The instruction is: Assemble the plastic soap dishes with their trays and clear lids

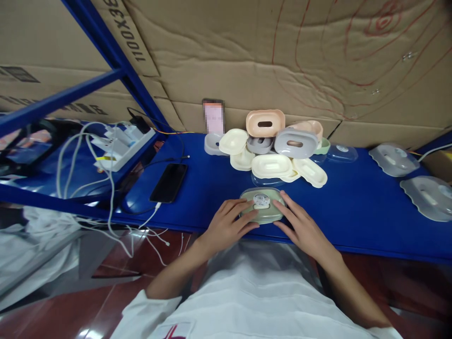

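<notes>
A pale green soap box (271,214) with a clear lid and a round white sticker lies near the front edge of the blue table, in front of my body. My left hand (231,219) grips its left side, fingers reaching over the lid. From the right, my right hand (300,221) holds the other side, with fingertips on the lid and along the edge. Just behind the box is a loose pile of soap box parts: cream trays (271,165), a grey piece with a slot (295,142) and a peach piece with a slot (265,132).
Two lidded soap boxes (393,160) rest at the right, and a clear lid (342,153) lies behind the pile. At left are a black phone (168,182), a white power strip (125,150) and cables. Another phone (213,117) leans against the cardboard wall (226,70).
</notes>
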A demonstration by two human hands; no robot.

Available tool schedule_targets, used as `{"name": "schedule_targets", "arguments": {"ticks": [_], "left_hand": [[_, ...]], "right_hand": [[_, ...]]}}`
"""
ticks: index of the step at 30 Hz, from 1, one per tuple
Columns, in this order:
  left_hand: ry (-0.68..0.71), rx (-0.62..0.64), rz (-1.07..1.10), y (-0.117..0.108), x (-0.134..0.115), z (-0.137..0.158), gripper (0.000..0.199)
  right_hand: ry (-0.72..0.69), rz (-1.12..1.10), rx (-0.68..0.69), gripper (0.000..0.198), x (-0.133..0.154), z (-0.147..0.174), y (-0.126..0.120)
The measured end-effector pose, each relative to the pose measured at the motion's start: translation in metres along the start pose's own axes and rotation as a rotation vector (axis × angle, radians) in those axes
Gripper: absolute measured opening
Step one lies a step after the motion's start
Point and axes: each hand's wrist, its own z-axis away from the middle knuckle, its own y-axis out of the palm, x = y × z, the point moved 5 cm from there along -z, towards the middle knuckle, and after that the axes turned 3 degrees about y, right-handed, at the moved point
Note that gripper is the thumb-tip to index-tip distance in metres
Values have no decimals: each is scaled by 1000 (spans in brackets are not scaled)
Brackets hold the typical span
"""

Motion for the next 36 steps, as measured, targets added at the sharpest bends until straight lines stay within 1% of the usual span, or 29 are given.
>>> {"name": "schedule_targets", "arguments": {"ticks": [4,8,11,14,17,19,21,24,26,28,30,32,34,36], "left_hand": [[44,-11,-15,-2,-4,-1,29],[23,3,-6,-1,-1,-1,23],[55,7,26,0,0,0,23],[103,36,64,3,-1,2,26],[127,60,68,3,-3,4,27],[133,61,65,1,-5,3,28],[109,65,68,-2,-6,2,30],[54,94,91,-2,-3,0,28],[42,123,112,0,-2,-1,25],[52,158,122,3,-2,-2,21],[61,188,125,5,-1,-2,20],[60,200,128,6,-1,-2,19],[53,202,131,6,-1,-2,19],[51,210,128,6,-1,-1,19]], "right_hand": [[-16,-9,13,77,0,0,0],[-12,-11,10,77,0,0,1],[21,-20,-3,77,-3,1,3],[52,-59,16,71,-6,2,2],[32,-91,13,66,-2,4,-10],[10,-85,-29,63,2,8,-27],[29,-36,-86,59,0,18,-45],[166,110,-199,50,-20,43,-70],[328,231,-266,51,-44,62,-85],[519,361,-296,60,-73,77,-96],[687,478,-291,68,-101,85,-105],[805,556,-271,73,-126,85,-113],[885,602,-231,76,-146,79,-118],[929,655,-181,78,-164,70,-122]]}}
